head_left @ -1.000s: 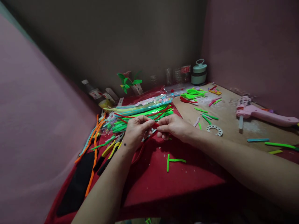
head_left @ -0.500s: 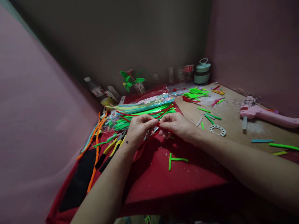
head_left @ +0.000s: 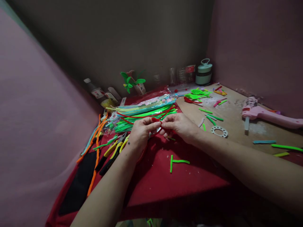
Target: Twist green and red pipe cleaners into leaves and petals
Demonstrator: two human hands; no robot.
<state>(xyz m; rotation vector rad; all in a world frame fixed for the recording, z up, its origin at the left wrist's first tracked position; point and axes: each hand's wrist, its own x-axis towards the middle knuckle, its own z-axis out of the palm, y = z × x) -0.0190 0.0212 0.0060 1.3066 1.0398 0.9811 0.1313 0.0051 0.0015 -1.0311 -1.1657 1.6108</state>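
Above the red cloth (head_left: 151, 186), my left hand (head_left: 143, 128) and my right hand (head_left: 177, 125) meet fingertip to fingertip. Both are closed in a pinch on a red pipe cleaner (head_left: 156, 120), whose folded piece shows between the thumbs. Fingers hide most of it; a red strand hangs below my left wrist. Just beyond the hands lies a clear bag of green, blue and yellow pipe cleaners (head_left: 139, 112), with red ones across it. Pliers (head_left: 113, 154) with yellow and black handles rest beside my left wrist. Two short green pieces (head_left: 181, 161) lie nearer me.
On the right stand a pink glue gun (head_left: 265, 116) and a white ring with holes (head_left: 219, 131), among pipe-cleaner scraps. A mint container (head_left: 204, 73) and bottles line the back wall. Orange pipe cleaners (head_left: 96, 157) and a black flat piece (head_left: 78, 183) lie left.
The red piece between my fingertips now shows more, standing up above my left thumb. Both hands stay nearly in place, and the view has shifted slightly.
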